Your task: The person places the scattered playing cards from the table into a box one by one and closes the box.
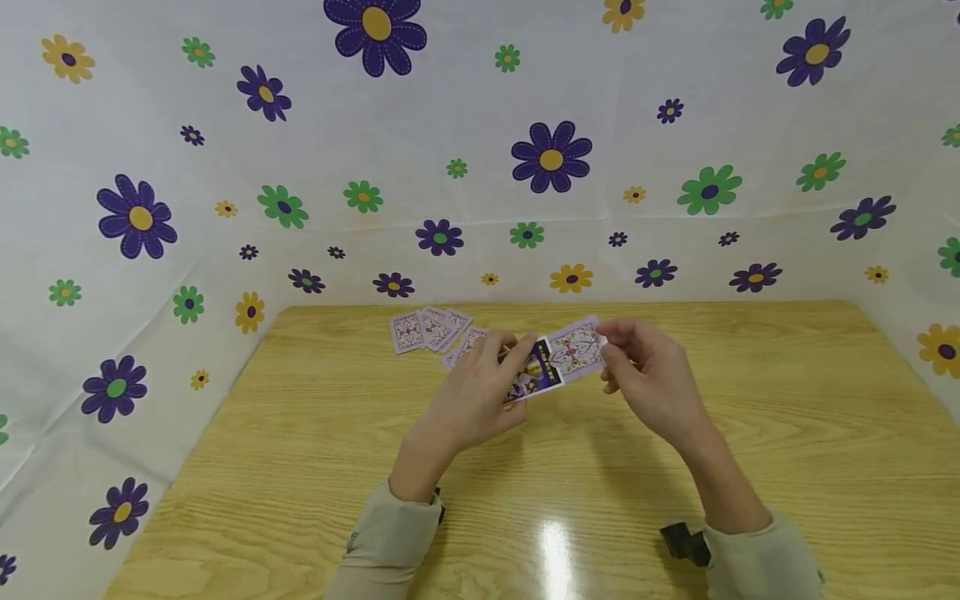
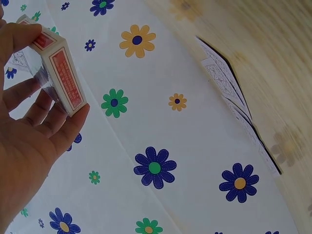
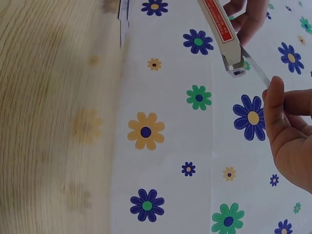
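My left hand (image 1: 472,396) grips a playing-card box (image 1: 534,377) above the table, thumb and fingers on its sides. Red-and-white panels show on the box's edges in the left wrist view. Out of its right end sticks a card (image 1: 573,350) with a patterned pinkish back. The thumb and fingers of my right hand (image 1: 654,379) pinch the outer end of that card, seen edge-on in the right wrist view. Several more cards (image 1: 408,332) lie back up at the table's far side, one of them (image 1: 463,343) partly behind my left hand.
The wooden table (image 1: 300,467) reaches back to a white cloth (image 1: 465,108) printed with purple, green and yellow flowers, which also hangs at both sides. A black device (image 1: 685,543) is at my right cuff. Light glares on the table near the front.
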Available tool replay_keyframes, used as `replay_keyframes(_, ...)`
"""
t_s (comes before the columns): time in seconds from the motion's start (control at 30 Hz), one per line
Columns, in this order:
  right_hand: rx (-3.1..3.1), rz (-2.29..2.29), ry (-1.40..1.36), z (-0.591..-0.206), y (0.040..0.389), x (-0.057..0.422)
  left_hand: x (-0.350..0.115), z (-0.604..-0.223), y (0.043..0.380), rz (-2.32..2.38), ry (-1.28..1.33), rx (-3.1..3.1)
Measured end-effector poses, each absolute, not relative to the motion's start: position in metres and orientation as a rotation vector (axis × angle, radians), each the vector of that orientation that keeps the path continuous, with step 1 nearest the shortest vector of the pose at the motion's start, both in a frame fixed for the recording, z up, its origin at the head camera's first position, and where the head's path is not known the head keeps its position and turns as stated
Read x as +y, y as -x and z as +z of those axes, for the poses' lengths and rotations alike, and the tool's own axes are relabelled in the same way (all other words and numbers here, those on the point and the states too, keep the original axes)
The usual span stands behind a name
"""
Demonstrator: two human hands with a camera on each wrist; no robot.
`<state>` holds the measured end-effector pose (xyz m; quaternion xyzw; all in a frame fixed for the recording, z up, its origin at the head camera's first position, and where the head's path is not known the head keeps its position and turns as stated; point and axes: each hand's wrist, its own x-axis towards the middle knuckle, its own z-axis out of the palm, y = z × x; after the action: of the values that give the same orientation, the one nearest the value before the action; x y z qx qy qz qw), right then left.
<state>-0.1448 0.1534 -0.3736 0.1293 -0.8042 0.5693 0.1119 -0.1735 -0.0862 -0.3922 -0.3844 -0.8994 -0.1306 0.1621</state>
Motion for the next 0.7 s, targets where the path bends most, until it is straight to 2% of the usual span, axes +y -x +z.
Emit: replay_keyframes(0.7,-2.356,1.646,-0.486,-0.3706,0.1371,0.1434,-0.0862,-0.391,0.1733,-0.39,1.082,-2.568)
